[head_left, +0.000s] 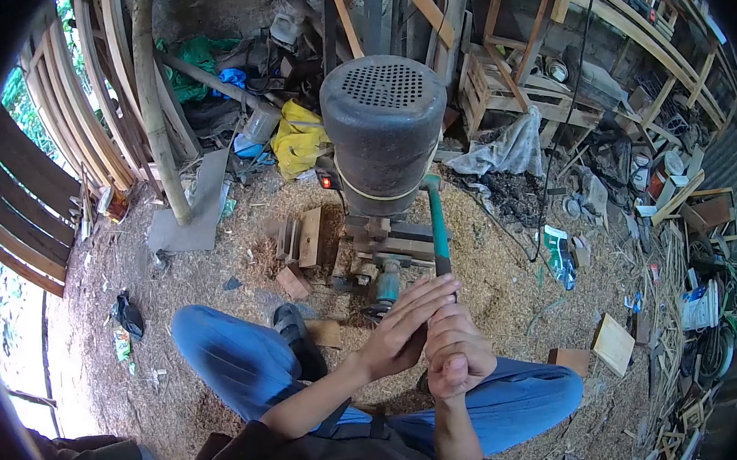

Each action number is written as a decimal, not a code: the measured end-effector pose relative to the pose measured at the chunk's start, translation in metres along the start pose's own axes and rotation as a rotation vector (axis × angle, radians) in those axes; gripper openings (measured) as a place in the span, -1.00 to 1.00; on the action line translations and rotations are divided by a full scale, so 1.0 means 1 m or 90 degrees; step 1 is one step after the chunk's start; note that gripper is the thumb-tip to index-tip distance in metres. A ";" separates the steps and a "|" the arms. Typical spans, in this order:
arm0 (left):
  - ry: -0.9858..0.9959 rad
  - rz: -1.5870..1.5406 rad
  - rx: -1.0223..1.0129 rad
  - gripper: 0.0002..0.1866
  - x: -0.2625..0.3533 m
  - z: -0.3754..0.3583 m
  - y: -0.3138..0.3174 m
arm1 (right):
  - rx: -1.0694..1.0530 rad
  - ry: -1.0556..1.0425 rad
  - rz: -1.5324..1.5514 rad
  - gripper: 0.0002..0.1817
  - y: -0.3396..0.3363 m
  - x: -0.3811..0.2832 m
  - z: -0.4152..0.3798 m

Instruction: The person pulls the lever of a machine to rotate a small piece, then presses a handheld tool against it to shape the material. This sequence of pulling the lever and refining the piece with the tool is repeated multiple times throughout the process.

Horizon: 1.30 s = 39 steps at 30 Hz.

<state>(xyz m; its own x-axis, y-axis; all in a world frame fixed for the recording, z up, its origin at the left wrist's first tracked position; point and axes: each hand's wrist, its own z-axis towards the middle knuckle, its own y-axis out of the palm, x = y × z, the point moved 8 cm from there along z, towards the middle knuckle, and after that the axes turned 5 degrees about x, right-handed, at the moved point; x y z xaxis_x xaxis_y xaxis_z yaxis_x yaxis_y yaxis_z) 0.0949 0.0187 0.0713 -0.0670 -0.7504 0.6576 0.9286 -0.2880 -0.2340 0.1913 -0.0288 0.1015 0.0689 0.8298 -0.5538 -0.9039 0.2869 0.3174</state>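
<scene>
A machine with a dark, drum-shaped motor housing (pixel 381 128) stands in front of me, a red light glowing on its left side. From its right side a green lever (pixel 438 222) with a black grip reaches down toward me. My right hand (pixel 460 352) is wrapped round the end of that grip. Against it, my left hand (pixel 404 328) lies with its fingers pressed together over the lever's end. Below the motor, a green tool part (pixel 389 281) and metal pieces are partly hidden behind my left hand.
Wood blocks (pixel 310 237) lie left of the machine's base. More blocks (pixel 613 345) rest on the sawdust at right. A bamboo pole (pixel 152 87) leans at left, near a yellow bag (pixel 300 140). A black cable (pixel 553 157) hangs at right. Wooden crates (pixel 515 95) stand behind.
</scene>
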 end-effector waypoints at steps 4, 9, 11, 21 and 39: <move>0.001 -0.013 0.015 -0.47 -0.001 -0.005 0.002 | 0.009 0.011 0.007 -0.56 -0.001 0.001 -0.004; 0.012 -0.002 0.049 -0.54 -0.010 -0.012 0.006 | 0.015 0.003 0.005 -0.54 -0.002 -0.001 -0.007; 0.015 -0.002 0.074 -0.57 -0.010 -0.013 0.005 | 0.018 -0.002 0.004 -0.54 -0.002 0.000 -0.009; 0.032 0.010 0.062 -0.53 -0.023 -0.026 0.010 | 0.026 -0.039 0.004 -0.59 -0.004 0.001 -0.016; 0.062 -0.020 0.091 -0.54 -0.030 -0.038 0.013 | 0.018 -0.027 0.000 -0.62 -0.008 0.003 -0.031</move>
<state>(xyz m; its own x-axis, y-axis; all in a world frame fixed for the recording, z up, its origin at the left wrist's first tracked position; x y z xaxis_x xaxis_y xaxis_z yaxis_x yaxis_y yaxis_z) 0.0950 0.0147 0.0215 -0.1250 -0.7984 0.5891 0.9675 -0.2296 -0.1058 0.1854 -0.0437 0.0737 0.0876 0.8490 -0.5211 -0.8917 0.3000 0.3389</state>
